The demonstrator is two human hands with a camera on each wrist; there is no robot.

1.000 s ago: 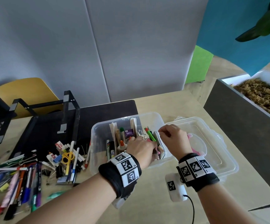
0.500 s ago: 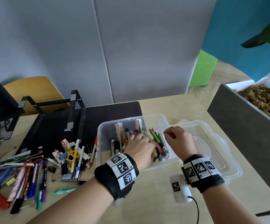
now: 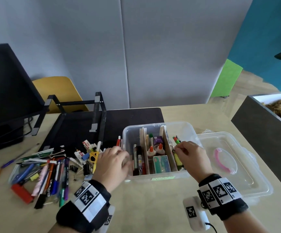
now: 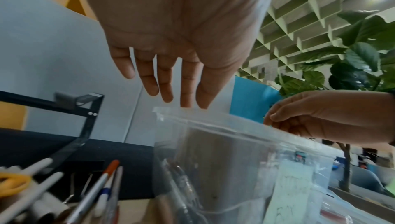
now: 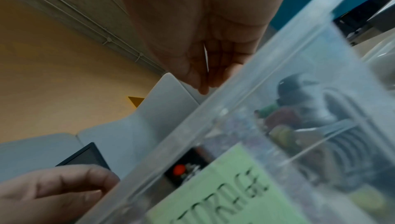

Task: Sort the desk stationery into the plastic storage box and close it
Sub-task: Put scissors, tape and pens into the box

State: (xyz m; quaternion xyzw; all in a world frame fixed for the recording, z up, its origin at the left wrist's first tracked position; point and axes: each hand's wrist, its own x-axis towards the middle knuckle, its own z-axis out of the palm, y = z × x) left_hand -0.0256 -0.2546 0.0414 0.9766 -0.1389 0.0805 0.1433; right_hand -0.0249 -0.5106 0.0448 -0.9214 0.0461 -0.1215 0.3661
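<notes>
Head view: we see the plastic storage box open on the desk, split by two wooden dividers into three compartments.
Lid: the clear lid lies flat just right of the box, touching it (a pink curved piece shows through it).
Left hand: our left hand hangs over the box's left wall, fingers straight and loose in the left wrist view, holding nothing.
Right hand: our right hand sits over the box's right compartment, fingers curled, with a thin pale sliver pinched in them; we cannot tell what it is.
Loose stationery: a heap of pens and markers, yellow scissors and binder clips lies left of the box, unsorted.
Progress: we judge the sorting well short of done, and the lid not yet on.
Risk: tall markers leaning in the right compartment could stop the lid seating, and a sweep of the left hand could roll pens off the heap.
</notes>
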